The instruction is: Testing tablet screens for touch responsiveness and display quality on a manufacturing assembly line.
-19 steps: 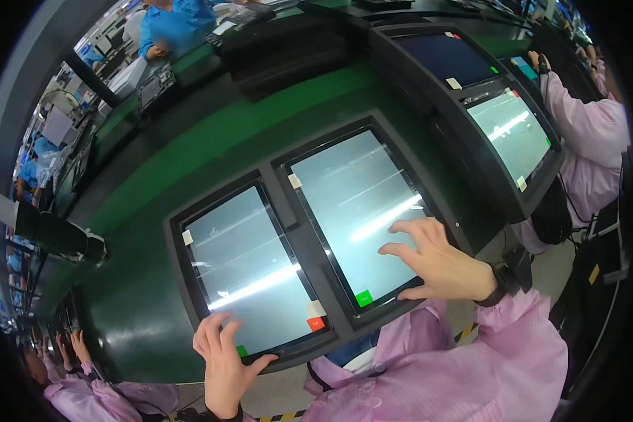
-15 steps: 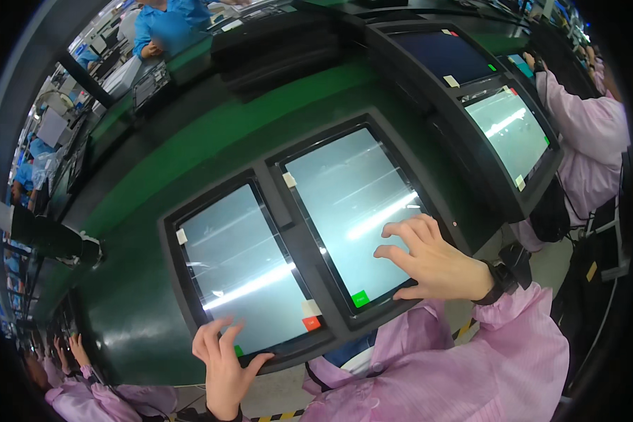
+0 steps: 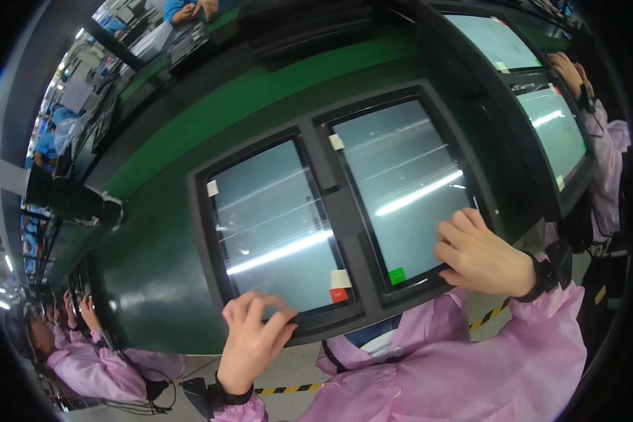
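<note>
Two flat display panels with black borders lie side by side in a dark frame in front of me. The left panel (image 3: 271,211) has a red tag (image 3: 339,295) at its lower right corner. A green tag (image 3: 397,275) sits at the lower left of the right panel (image 3: 401,176). My left hand (image 3: 253,334) is over the left panel's lower left corner, fingers loosely bent and thumb a little apart. Over the right panel's lower right edge is my right hand (image 3: 489,257), its fingers curled and the thumb below them. Neither hand visibly holds anything.
The frame rests on a green bench (image 3: 148,267). On the right, a second dark frame carries two lit panels (image 3: 552,130), with a co-worker's hand (image 3: 566,74) beside it. A black cylindrical object (image 3: 74,197) juts in at left. Other people work at far left.
The view has shifted, so the panels sit farther right and higher. Fingers of both my hands have curled in. Both near screens look dimmer, and the far right panel, dark before, is lit.
</note>
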Tool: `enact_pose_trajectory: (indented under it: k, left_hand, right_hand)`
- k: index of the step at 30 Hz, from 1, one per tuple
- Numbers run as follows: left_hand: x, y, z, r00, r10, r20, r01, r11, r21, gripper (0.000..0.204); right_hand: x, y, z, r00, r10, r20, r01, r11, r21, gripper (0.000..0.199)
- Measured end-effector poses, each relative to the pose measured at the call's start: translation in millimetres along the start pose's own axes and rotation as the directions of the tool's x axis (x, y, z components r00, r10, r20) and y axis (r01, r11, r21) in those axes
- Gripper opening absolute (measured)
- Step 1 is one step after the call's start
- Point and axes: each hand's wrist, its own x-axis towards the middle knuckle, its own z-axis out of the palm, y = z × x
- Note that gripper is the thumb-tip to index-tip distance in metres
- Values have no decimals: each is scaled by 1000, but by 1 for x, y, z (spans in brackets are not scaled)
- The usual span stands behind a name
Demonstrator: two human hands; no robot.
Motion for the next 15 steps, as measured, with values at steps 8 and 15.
enact_pose_trajectory:
  k: [8, 15]
  left_hand:
    - [7, 0, -5, 976, 157, 151, -174, 978, 113, 22]
    - [5, 1, -2, 980, 169, 100, -182, 975, 129, 26]
  right_hand:
    - [-7, 2, -1, 992, -5, -127, 1, 1000, -31, 9]
    - [-9, 30, 12, 623, 431, -653, -416, 889, 190, 13]
